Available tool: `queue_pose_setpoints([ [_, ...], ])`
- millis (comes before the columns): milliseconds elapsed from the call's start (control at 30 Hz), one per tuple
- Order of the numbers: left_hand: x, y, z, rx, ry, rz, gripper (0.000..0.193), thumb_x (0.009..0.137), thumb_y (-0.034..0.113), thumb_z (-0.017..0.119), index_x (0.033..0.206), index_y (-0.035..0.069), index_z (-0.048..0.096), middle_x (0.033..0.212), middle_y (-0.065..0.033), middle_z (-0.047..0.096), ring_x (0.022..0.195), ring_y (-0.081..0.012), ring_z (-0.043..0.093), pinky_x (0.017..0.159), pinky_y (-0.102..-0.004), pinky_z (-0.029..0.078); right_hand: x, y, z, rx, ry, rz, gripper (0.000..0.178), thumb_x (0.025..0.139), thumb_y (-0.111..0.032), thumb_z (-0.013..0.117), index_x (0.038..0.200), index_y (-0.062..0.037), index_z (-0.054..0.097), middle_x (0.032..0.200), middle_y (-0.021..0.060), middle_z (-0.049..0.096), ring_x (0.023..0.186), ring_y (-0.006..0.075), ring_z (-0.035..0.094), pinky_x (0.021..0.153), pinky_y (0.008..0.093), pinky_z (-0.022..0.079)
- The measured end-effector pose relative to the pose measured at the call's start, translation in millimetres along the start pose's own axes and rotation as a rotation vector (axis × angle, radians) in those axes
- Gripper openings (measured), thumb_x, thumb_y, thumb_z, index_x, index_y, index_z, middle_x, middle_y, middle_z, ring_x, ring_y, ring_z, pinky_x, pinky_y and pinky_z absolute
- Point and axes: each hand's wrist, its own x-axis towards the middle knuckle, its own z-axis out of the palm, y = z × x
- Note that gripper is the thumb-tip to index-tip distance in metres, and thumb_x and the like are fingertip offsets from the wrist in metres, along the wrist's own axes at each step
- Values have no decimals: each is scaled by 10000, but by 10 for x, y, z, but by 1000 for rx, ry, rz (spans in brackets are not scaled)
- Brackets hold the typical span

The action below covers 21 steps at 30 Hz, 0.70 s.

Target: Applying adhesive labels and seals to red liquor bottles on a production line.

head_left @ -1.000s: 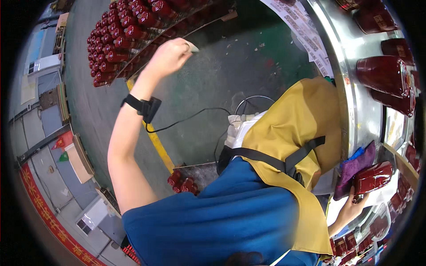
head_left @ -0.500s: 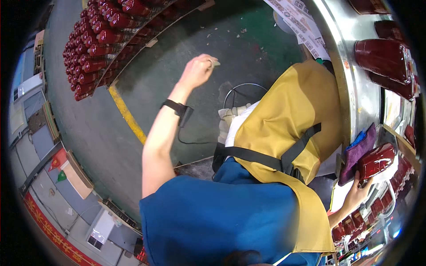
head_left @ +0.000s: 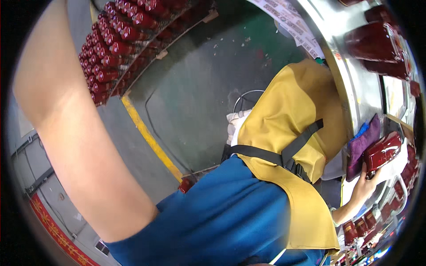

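At the right side, my right hand has its fingers on the near end of a glossy dark red bottle, which lies tilted over a white surface. A folded purple cloth with a bit of blue cloth lies right beside the bottle. My left arm is raised large across the left of the view. Its hand is beyond the upper edge, so whatever it holds cannot be seen.
Rows of dark red bottles stand stacked at the upper left. More red bottles stand on the metal table at right. Printed label sheets hang over its edge. A yellow line crosses the floor, near a dark cable.
My left hand, earlier closed round a small pale thing over the floor, has swung up and out of view. My right hand stays at the red bottle.
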Motion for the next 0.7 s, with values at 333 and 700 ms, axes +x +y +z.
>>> queue_pose_setpoints([
  [333, -124, 1166, 563, -327, -161, 52, 225, 941, 138, 644, 1130, 83, 754, 1118, -148, 751, 1052, -294, 703, 997, -465, 547, -36, -120, 51, -134, 196, -62, 677, 851, -276, 835, 1429, -49, 566, 1195, 174, 701, 1006, 333, 660, 917, 418, 503],
  [700, 75, 2172, 1067, -535, -291, 169, 220, 940, 127, 646, 1127, 78, 750, 1112, -143, 750, 1036, -286, 699, 986, -455, 548, -94, -15, 98, 317, 98, 71, 857, 817, -147, 840, 1536, 31, 410, 1401, 267, 592, 1277, 408, 592, 1076, 443, 452],
])
